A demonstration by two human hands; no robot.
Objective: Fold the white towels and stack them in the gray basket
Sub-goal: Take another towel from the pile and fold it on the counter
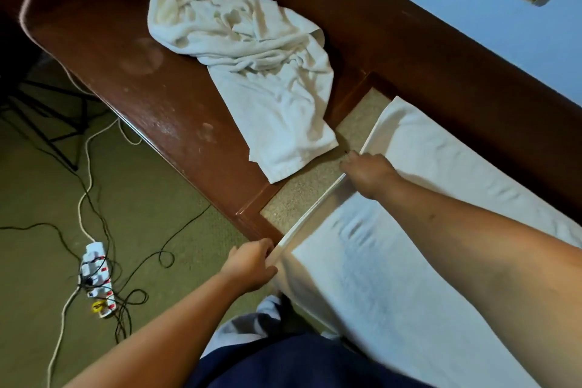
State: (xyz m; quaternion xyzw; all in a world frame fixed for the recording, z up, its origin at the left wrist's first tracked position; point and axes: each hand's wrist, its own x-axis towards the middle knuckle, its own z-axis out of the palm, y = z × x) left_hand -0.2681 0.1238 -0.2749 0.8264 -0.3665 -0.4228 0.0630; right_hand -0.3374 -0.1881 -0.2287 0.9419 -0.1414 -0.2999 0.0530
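Note:
A white towel (pixel 419 230) lies stretched flat across the speckled inset of the wooden counter and hangs over its near edge. My left hand (pixel 252 264) pinches the towel's left edge near the counter's front. My right hand (pixel 368 173) grips the same edge farther back, fingers curled over it. A second white towel (pixel 248 50) lies crumpled in a heap on the dark wood to the left, one end flat toward the inset. No gray basket is in view.
The brown wooden counter (pixel 141 79) runs diagonally, backed by a blue wall (pixel 472 19) with a brass plate. On the green carpet to the left lie a power strip (pixel 96 277), tangled cables and the legs of a black stand (pixel 47 123).

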